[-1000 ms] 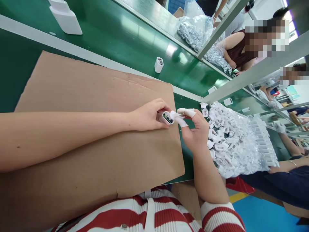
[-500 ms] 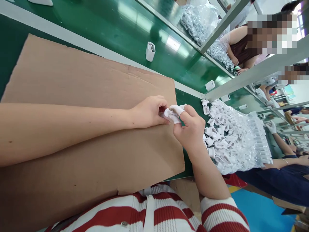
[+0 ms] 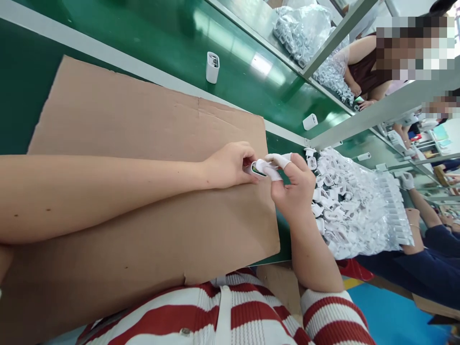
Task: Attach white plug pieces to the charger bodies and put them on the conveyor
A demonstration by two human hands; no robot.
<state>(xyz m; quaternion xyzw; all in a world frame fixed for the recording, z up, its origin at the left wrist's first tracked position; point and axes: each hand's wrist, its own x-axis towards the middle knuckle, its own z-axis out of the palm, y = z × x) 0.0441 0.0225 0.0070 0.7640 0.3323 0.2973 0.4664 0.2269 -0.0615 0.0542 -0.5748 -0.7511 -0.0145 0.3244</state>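
Observation:
My left hand (image 3: 232, 165) is closed round a white charger housing (image 3: 254, 167) above the right end of the cardboard sheet (image 3: 143, 105). The housing's open end faces right, and some green shows inside. At that opening is my right hand (image 3: 296, 184), with white covers on its thumb and fingertips. Its thumb and fingers are pinched together; whether a small white part sits between them is hard to make out.
A clear bag of white plastic plug parts (image 3: 354, 206) lies right of my right hand. White housings stand on the green surface beyond the rail, one upright (image 3: 212, 68) and another (image 3: 309, 121) farther right. A metal post (image 3: 377, 105) slants across. Other people sit across and to the right.
The right hand has drawn slightly away from the left, exposing the housing's open end and the green inside. The view has shifted slightly. The left hand keeps its grip.

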